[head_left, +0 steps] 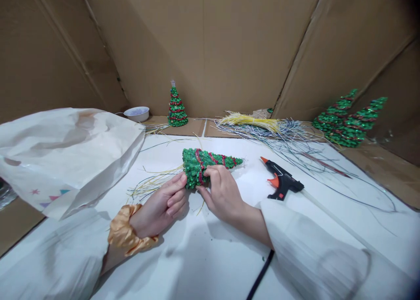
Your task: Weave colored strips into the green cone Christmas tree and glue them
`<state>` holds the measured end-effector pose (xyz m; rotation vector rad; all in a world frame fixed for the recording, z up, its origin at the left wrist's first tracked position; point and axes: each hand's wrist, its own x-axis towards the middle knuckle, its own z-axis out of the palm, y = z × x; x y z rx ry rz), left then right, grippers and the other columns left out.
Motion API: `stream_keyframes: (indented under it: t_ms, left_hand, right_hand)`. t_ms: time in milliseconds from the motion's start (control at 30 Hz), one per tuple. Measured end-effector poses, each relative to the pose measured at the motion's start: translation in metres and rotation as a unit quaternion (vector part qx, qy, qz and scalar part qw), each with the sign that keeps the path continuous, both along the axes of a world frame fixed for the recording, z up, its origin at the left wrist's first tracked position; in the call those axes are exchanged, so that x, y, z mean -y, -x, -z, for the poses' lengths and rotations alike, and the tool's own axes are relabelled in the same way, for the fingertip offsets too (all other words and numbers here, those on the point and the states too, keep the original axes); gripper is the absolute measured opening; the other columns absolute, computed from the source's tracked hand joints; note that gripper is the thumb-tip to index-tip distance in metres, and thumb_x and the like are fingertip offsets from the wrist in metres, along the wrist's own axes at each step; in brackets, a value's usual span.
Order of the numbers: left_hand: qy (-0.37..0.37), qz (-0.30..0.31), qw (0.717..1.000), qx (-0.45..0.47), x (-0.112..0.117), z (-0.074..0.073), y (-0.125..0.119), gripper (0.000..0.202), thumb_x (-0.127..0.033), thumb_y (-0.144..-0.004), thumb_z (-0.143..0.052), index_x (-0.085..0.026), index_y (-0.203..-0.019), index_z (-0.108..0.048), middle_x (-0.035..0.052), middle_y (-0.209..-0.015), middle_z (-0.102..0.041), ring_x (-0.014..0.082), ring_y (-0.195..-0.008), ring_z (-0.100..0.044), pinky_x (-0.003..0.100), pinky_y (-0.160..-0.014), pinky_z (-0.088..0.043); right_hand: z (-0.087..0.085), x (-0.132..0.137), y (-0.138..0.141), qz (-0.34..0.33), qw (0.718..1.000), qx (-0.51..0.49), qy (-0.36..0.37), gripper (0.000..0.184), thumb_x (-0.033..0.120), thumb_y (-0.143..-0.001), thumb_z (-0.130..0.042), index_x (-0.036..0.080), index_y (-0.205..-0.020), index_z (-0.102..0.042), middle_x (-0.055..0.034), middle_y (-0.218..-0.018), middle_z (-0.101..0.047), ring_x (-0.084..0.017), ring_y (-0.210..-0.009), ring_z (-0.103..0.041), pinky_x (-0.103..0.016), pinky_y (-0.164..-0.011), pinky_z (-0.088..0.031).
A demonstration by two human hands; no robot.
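A small green beaded Christmas tree (pixel 193 164) with red garland lies on its side between my hands, its clear topper pointing right. My left hand (pixel 175 195) is closed on the wide base end, wearing an orange scrunchie (pixel 126 230) at the wrist. Across the tree's lower middle, my right hand (pixel 223 192) grips it with bent fingers and thumb. Thin yellow and dark wires (pixel 147 186) spread out on the white table behind my left hand. To the right of my right hand lies a black glue gun (pixel 284 179) with an orange nozzle and trigger.
A crumpled white bag (pixel 75 151) covers the left side. At the back stand a white bowl (pixel 137 113) and another beaded tree (pixel 177 107). Wire bundles (pixel 252 121) lie back right, near two more trees (pixel 351 120). Cardboard walls (pixel 203 50) enclose the table.
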<state>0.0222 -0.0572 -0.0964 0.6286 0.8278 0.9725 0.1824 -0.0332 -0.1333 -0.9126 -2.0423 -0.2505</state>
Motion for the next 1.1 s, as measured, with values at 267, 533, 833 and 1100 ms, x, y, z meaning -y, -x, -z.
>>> stream_keyframes:
  t_ms: [267, 533, 833, 1100]
  left_hand:
    - [-0.022, 0.015, 1.0, 0.002, -0.004, 0.004, 0.006, 0.022, -0.027, -0.084, -0.054, -0.018, -0.066, -0.044, -0.0107, -0.032, -0.029, 0.0032, -0.025, -0.019, 0.014, -0.028, -0.022]
    - [-0.048, 0.025, 0.998, 0.009, -0.004, 0.002, 0.008, 0.021, -0.024, -0.084, -0.053, -0.019, -0.066, -0.043, -0.011, -0.031, -0.03, 0.0036, -0.023, -0.018, 0.014, -0.028, -0.019]
    - [-0.054, 0.054, 0.997, 0.0, -0.011, 0.004, 0.019, 0.02, -0.025, -0.086, -0.05, -0.018, -0.067, -0.048, -0.0108, -0.03, -0.028, 0.0037, -0.023, -0.018, 0.013, -0.027, -0.022]
    - [-0.081, 0.158, 0.979, -0.102, -0.017, -0.009, 0.03, 0.015, -0.03, -0.084, -0.052, -0.017, -0.078, -0.056, -0.0111, -0.029, -0.025, 0.0021, -0.021, -0.019, 0.011, -0.026, -0.016]
  right_hand:
    - [0.0, -0.002, 0.0, 0.003, 0.998, -0.007, -0.068, 0.028, 0.025, -0.083, -0.053, 0.01, -0.104, -0.044, -0.0141, -0.097, -0.056, -0.023, -0.091, -0.049, -0.036, -0.078, -0.046]
    - [-0.002, -0.009, -0.003, -0.017, 0.991, -0.05, -0.123, 0.039, 0.027, -0.081, -0.06, 0.012, -0.111, -0.04, -0.0119, -0.1, -0.056, -0.02, -0.094, -0.051, -0.033, -0.081, -0.046]
    - [-0.006, -0.009, -0.007, 0.038, 0.991, -0.01, -0.126, 0.059, 0.044, -0.08, -0.057, 0.01, -0.122, -0.035, -0.0151, -0.111, -0.053, -0.025, -0.107, -0.045, -0.04, -0.092, -0.04]
    - [-0.01, -0.007, -0.01, 0.031, 0.999, 0.037, -0.023, 0.081, 0.055, -0.079, -0.05, 0.003, -0.134, -0.024, -0.023, -0.131, -0.043, -0.031, -0.125, -0.033, -0.049, -0.103, -0.03]
